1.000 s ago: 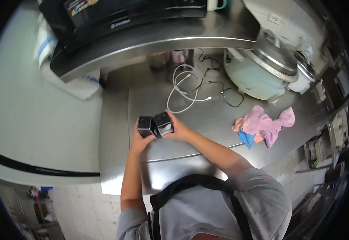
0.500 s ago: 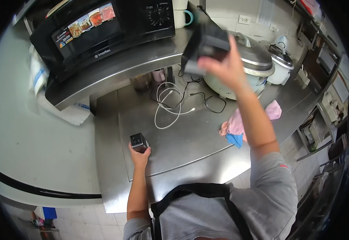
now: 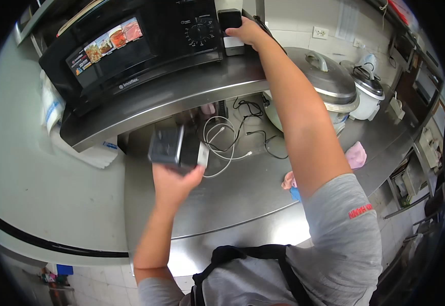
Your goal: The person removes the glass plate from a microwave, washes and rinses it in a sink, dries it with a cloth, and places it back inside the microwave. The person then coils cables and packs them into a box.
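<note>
My left hand (image 3: 174,181) is wrapped round the lower side of a black box-shaped device (image 3: 166,145), raised above the steel counter and smeared by motion. A white patch shows at that device's right end, near my thumb. With my right arm stretched far forward, my right hand (image 3: 248,33) grips a second black box-shaped device (image 3: 230,19) beside the microwave (image 3: 125,46). A white and grey part shows below its dark top; whether it rests on the steel shelf (image 3: 181,94) I cannot tell. A looped white cable (image 3: 227,164) lies just right of my left hand.
Black cords (image 3: 263,133) trail across the counter (image 3: 217,209) under the shelf. To the right stand a large lidded cooker (image 3: 327,76) and a smaller white rice cooker (image 3: 368,94). Pink cloth (image 3: 356,155) lies partly behind my right arm. A wall outlet (image 3: 320,32) is behind.
My right hand has carried its black device forward and left, to beside the microwave. My left hand has lifted its device from near the counter, up and forward.
</note>
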### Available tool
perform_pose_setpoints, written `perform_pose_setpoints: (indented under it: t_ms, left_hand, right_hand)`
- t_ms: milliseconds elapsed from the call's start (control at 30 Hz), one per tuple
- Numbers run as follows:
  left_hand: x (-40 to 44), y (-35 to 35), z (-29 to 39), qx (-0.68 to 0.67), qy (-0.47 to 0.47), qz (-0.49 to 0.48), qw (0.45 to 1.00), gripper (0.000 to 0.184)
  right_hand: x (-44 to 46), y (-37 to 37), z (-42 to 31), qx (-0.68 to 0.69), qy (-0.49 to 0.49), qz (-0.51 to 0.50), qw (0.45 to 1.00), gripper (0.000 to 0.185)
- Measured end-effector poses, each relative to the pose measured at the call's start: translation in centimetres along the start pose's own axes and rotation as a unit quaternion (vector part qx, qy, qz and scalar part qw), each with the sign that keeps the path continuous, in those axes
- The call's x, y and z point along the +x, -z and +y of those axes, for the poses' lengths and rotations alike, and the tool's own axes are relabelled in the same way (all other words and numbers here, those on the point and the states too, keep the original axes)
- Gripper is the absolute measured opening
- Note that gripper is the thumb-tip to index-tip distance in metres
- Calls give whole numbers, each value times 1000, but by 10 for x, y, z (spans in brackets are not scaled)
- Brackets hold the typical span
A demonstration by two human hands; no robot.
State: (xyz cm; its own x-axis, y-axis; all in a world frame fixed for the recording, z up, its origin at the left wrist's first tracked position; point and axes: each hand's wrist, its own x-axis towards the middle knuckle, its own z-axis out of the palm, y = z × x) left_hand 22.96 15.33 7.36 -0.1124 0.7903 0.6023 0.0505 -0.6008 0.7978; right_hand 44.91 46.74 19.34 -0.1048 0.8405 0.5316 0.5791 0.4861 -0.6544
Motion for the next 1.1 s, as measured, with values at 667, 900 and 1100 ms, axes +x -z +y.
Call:
perform_pose_setpoints:
  t_ms: [667,900,1100]
  left_hand:
    - [217,-175,-42,370,55,-29,927,63]
    - [138,-108,-18,236,-185,-134,945,33]
    - [61,2,-82,150,-122,3,981,12]
  right_hand:
    - [-230,-1,98,337,-96,-232,908,23]
    - [-200,-151,163,211,-161,-252,931,18]
    - [-196,-274,174,-132,83,-229,961,21]
